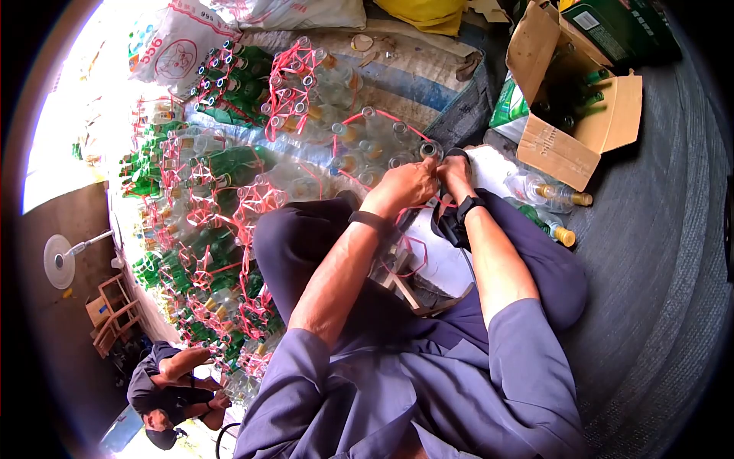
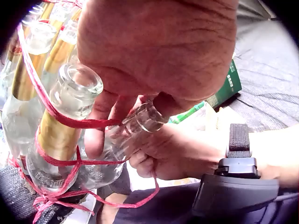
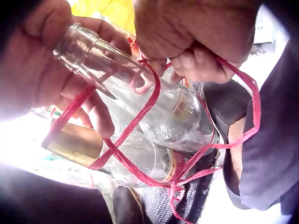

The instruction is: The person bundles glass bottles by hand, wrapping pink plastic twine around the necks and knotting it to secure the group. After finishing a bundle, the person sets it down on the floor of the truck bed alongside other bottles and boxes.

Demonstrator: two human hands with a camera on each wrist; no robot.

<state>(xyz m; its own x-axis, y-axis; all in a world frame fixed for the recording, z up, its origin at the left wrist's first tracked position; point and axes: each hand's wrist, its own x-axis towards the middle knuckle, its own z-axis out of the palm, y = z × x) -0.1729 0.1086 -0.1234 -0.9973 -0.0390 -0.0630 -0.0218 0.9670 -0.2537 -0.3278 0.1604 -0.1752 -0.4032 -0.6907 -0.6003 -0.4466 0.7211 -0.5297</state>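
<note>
My left hand [image 1: 405,187] grips the neck of a clear glass bottle [image 3: 117,65], its fingers curled around the glass. Close beside it, my right hand [image 1: 456,172] holds red plastic twine [image 3: 254,102] in curled fingers; the strand comes out of the fist and loops down to a knot [image 3: 173,183] low on the bottles. More of this twine crosses the bottle necks. A neighbouring clear bottle [image 2: 74,91] with a gold neck label stands within the loops. In the left wrist view, my left palm hides part of the grip.
Several bundles of green and clear bottles [image 1: 229,161] tied with red twine stand to the left. An open cardboard box [image 1: 558,153] with green bottles sits at the upper right, near loose bottles [image 1: 539,191] on dark matting. Another person [image 1: 172,382] crouches at the lower left, near a white fan [image 1: 60,261].
</note>
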